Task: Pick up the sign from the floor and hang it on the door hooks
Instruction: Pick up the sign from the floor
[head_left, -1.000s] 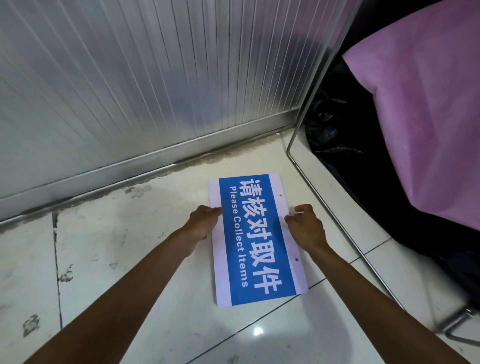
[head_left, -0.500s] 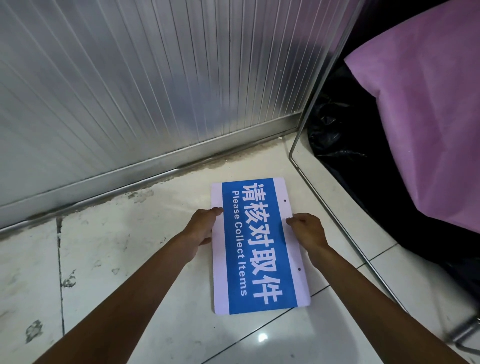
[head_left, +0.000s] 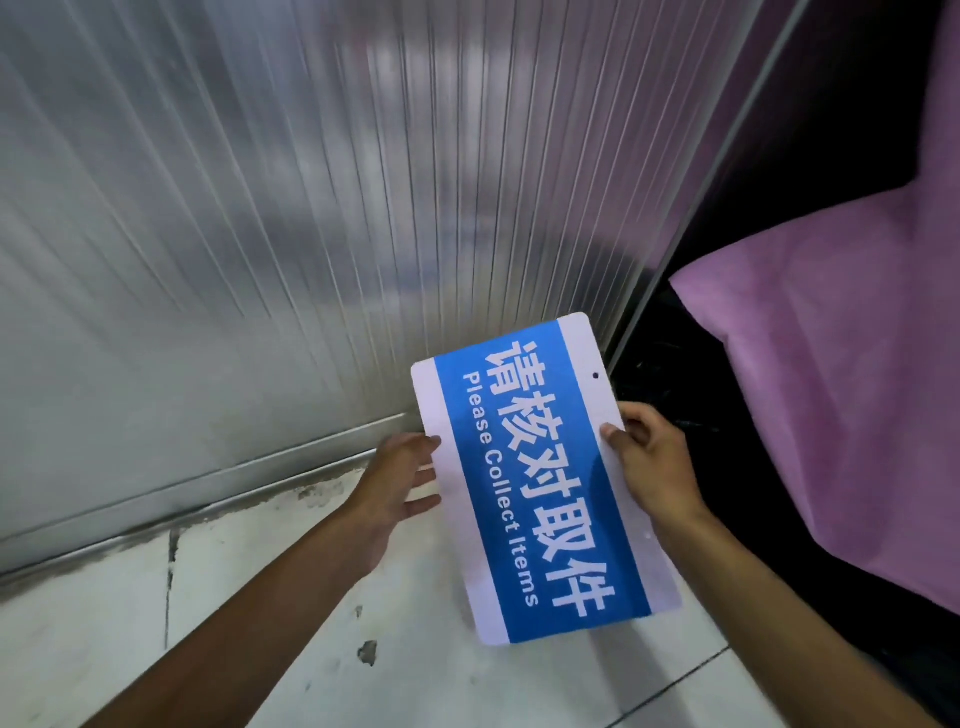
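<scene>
Both hands flanking raised sign

signs: 1 | hands: 2, left hand and right hand, one at each long edge of the sign | holes showing in the sign: 1 | pink sheets right of the sign: 1

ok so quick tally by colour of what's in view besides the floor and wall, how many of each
Blue and white: 1, the sign, held by the left hand and right hand
Purple: 1, the cloth
Black: 1, the bag under it
Total: 3
</scene>
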